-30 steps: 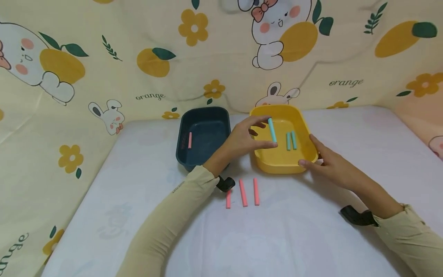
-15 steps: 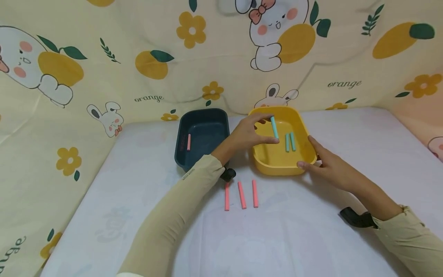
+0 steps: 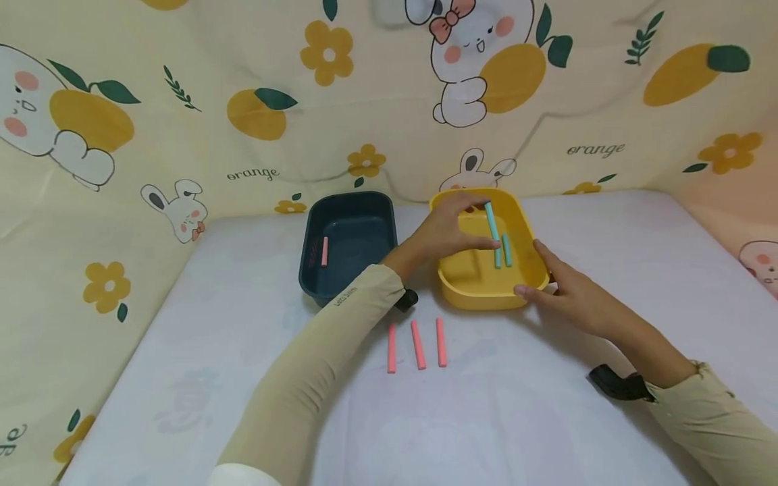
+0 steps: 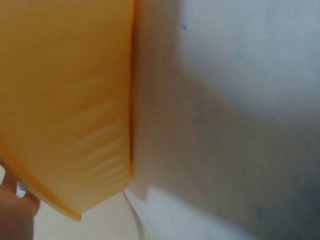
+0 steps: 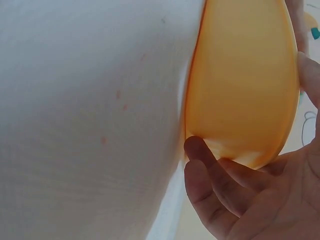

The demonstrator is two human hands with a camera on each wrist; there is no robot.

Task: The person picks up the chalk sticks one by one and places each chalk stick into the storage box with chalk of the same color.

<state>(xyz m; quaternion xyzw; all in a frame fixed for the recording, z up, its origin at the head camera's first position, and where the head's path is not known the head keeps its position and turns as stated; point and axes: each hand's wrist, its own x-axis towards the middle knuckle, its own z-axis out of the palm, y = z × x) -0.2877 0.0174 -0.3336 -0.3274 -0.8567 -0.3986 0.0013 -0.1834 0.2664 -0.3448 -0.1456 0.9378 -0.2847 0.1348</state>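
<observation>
My left hand [image 3: 446,229] pinches a turquoise chalk stick [image 3: 491,217] between thumb and fingertips, over the yellow tray [image 3: 474,273]. The stick is tilted, and its lower end overlaps one of two turquoise sticks [image 3: 507,250] lying in that tray. At the tray's near right corner, my right hand [image 3: 568,290] grips it, thumb by the rim and fingers along the outer wall. The right wrist view shows curled fingers [image 5: 220,180] against the yellow wall [image 5: 240,75]. In the left wrist view, the yellow wall [image 4: 70,100] hides the stick; part of a hand [image 4: 17,210] shows at the edge.
A dark blue tray [image 3: 349,196] stands left of the yellow one, with a pink chalk stick [image 3: 325,251] inside. Three pink sticks [image 3: 418,344] lie on the white tablecloth [image 3: 462,418] in front. A printed cloth [image 3: 377,101] hangs behind.
The left hand has moved right across the yellow tray with its turquoise stick, bringing it over the lying ones. The right hand stays at the corner. The head view has shifted slightly.
</observation>
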